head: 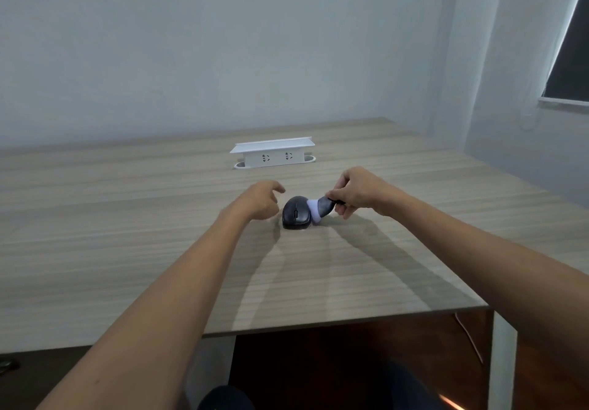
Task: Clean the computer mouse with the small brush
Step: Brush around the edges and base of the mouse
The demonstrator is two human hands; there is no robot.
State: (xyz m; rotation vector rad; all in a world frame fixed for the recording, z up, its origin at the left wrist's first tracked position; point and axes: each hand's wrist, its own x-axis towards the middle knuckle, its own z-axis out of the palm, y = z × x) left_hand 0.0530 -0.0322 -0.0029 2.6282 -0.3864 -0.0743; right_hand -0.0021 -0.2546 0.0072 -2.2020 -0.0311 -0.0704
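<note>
A black computer mouse (pixel 295 216) lies on the wooden table (pixel 127 234), a little past its middle. My right hand (pixel 357 191) grips the dark handle of a small brush (pixel 320 210), whose grey-and-white bristles press against the mouse's right side. My left hand (pixel 259 200) hovers just left of the mouse with its fingers loosely curled and apart. It holds nothing and does not touch the mouse.
A white pop-up socket box (pixel 272 153) stands on the table behind the mouse, near the wall. The table's front edge (pixel 350 320) runs below my forearms, with a dark gap and a thin cable (pixel 468 336) underneath. A window (pixel 570 52) is at the far right.
</note>
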